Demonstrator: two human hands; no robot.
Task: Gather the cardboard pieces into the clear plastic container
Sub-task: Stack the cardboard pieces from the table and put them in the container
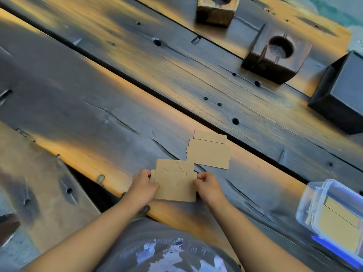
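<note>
A small stack of tan cardboard pieces (174, 181) lies near the table's front edge; its top piece has a curved cut line. My left hand (144, 185) grips the stack's left edge and my right hand (206, 183) pinches its right edge. Just beyond, to the right, more cardboard pieces (209, 152) lie overlapped flat on the wood, untouched. The clear plastic container (312, 205) with blue clips stands at the far right, open, with cardboard pieces (337, 222) lying inside it.
The table (98, 118) is dark wooden planks with gaps and holes. Two wooden blocks with round hollows (277, 55) (215, 10) stand at the back. A black box (341, 95) sits at the right, behind the container.
</note>
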